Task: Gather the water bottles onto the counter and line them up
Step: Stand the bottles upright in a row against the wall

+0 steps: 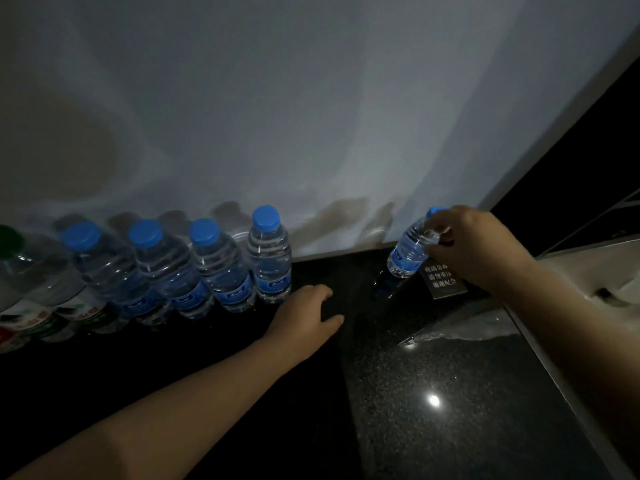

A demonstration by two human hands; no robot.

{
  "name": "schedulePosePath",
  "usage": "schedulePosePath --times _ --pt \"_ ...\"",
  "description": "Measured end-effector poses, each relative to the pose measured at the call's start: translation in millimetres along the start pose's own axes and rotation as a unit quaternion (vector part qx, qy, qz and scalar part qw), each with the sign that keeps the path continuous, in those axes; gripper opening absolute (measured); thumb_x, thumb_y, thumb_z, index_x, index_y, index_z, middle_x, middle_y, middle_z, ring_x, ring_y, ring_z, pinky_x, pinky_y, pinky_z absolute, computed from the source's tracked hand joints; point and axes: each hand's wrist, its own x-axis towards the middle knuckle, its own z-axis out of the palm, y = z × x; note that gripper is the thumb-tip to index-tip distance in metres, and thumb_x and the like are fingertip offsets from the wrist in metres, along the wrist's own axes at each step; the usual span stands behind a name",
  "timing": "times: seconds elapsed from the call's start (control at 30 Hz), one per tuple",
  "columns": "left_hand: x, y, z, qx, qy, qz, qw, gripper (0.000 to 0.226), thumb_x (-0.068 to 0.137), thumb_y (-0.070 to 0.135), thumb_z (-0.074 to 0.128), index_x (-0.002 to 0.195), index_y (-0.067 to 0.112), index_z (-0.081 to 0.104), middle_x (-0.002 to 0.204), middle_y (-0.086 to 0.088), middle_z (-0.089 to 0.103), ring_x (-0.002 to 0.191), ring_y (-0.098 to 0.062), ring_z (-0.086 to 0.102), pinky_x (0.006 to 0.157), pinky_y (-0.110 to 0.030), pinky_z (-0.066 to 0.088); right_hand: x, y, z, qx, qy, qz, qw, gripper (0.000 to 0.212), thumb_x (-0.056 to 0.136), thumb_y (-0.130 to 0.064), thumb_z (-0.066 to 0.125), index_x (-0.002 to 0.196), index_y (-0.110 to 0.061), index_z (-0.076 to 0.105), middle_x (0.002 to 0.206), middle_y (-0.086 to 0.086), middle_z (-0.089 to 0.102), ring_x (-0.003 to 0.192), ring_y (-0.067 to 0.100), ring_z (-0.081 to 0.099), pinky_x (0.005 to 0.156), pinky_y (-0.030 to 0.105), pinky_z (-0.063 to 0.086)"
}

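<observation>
The left hand rests loose and open on the dark counter, out from the wall. Nearer the wall, the right hand curls round a tilted blue-capped bottle. Four more bottles stand in a row right against the wall.

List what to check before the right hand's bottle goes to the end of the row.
1. Grip: the right hand holds the tilted bottle by its upper part: ok.
2. Its blue cap is on: ok.
3. The counter just right of the last bottle is bare: ok.
4. The left hand rests open in front of that spot: not ok.
5. The other blue-capped bottles stand upright: ok.
6. The tilted bottle is clear of the small sign: cannot tell.
</observation>
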Motion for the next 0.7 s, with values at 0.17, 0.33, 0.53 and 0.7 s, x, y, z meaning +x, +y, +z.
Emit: schedulePosePath --times 0.17,0.33,0.53,0.7 --pt "11 8 13 -0.005 -0.003 0.011 1.0 0.05 0.086 0.037 0.068 0.13 0.019 0.053 0.125 0.0 0.056 0.109 -0.011 0.056 0.091 -0.03 0.051 26 15 2 -0.013 0.031 0.003 0.999 0.04 0.082 -0.017 0.071 0.12 -0.015 0.06 0.118 0.012 0.056 0.097 0.03 0.061 0.08 0.037 0.05" --pt "15 6 17 -0.002 -0.01 0.007 1.0 0.051 0.087 0.038 0.067 0.132 0.02 0.051 0.127 0.001 0.055 0.111 -0.011 0.055 0.093 -0.031 0.051 43 23 13 -0.025 -0.005 0.013 1.0 0.045 0.084 -0.022 0.071 0.127 -0.016 0.055 0.121 0.01 0.054 0.098 0.028 0.059 0.078 0.031 0.046" --pt "15 1 17 -0.004 -0.009 -0.001 1.0 0.052 0.087 0.038 0.066 0.133 0.019 0.05 0.128 0.001 0.054 0.112 -0.012 0.055 0.094 -0.031 0.05 52 25 20 -0.018 -0.022 0.021 0.999 0.036 0.086 -0.009 0.065 0.121 -0.011 0.059 0.118 0.013 0.055 0.102 0.029 0.056 0.083 0.034 0.047" --pt "10 -1 15 -0.01 -0.016 -0.006 1.0 0.052 0.088 0.038 0.066 0.134 0.019 0.049 0.13 0.0 0.054 0.114 -0.013 0.054 0.096 -0.032 0.049 50 23 17 -0.005 -0.029 0.019 0.999 0.032 0.085 -0.005 0.064 0.115 -0.013 0.061 0.112 0.013 0.059 0.099 0.029 0.057 0.082 0.036 0.049"
